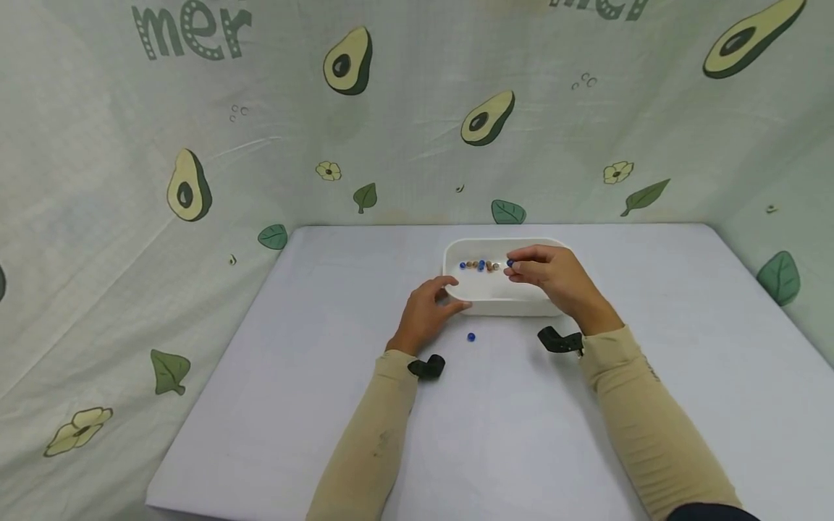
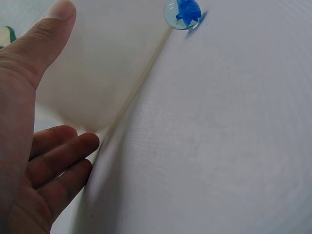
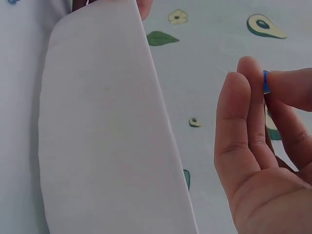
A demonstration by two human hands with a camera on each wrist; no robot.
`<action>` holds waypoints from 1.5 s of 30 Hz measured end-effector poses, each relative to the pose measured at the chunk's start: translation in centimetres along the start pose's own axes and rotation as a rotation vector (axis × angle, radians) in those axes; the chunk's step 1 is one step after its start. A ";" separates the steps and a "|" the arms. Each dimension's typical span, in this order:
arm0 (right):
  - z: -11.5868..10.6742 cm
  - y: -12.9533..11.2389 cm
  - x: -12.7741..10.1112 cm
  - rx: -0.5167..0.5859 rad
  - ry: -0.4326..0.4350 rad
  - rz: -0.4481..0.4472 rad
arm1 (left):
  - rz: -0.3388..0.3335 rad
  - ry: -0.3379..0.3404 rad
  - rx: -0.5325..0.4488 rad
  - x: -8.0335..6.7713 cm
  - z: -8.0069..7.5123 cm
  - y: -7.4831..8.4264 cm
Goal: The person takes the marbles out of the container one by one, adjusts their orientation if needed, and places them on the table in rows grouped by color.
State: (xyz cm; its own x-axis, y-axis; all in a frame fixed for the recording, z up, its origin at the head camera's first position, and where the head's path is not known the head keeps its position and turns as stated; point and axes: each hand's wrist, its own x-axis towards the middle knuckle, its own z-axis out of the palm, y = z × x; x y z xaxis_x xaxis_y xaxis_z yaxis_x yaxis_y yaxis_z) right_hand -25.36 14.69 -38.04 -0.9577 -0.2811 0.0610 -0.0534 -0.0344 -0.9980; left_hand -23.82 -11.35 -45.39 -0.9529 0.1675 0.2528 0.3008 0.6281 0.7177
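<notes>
White tray [image 1: 495, 300] sits on the table [image 1: 326, 362], far side from the person; use it as the landmark. Right hand [image 1: 554, 278] hovers over the tray's right part, thumb and fingertips [image 3: 253, 73] pinching a blue marble [image 3: 266, 82] (only a sliver shows in the right wrist view, a blue dot at the fingertips in the head view). Left hand [image 1: 426, 307] rests against the tray's near-left corner, thumb along the wall, fingers [image 2: 63, 151] loosely bent at the base, steadying it rather than gripping anything. Inside the tray, along its far wall, a row of beads [image 1: 481, 265], blue and tan mixed. One loose marble [image 1: 471, 337] lies on the table just in front of the tray's near wall, between the two wrists (clear with a blue swirl, close up in the left wrist view).

Step in hand, as I read it: marble going into the tray. To do it well, lower the pinch close to the tray floor before letting go, so it doesn't bounce or roll out over the low wall; keep the left hand bracing the corner so the tray doesn't slide. The loose marble near the wall is easy to nudge away, mind the wrists.
</notes>
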 end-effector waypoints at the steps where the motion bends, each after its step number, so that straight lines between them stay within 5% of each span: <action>1: -0.1 0.0 -0.1 0.001 -0.012 0.006 | -0.001 -0.001 0.001 0.0 0.0 0.0; 10: 0.2 0.7 -1.8 -0.021 -0.057 0.068 | -0.014 -0.011 0.005 -0.1 -0.1 0.3; 23: 0.4 0.6 -3.3 -0.115 -0.089 0.067 | -0.014 -0.007 0.009 -0.1 -0.1 0.1; 45: 1.0 2.1 -4.6 -0.117 -0.211 0.050 | 0.011 -0.010 0.004 0.0 0.0 -0.2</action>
State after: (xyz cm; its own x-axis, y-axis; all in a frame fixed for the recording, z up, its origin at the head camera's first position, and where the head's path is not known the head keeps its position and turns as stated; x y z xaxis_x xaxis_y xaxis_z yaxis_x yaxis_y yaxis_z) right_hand -20.77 14.91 -40.45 -0.8802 -0.4746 0.0014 -0.0513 0.0922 -0.9944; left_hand -23.89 -11.47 -45.50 -0.9500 0.1822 0.2537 0.3109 0.6295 0.7121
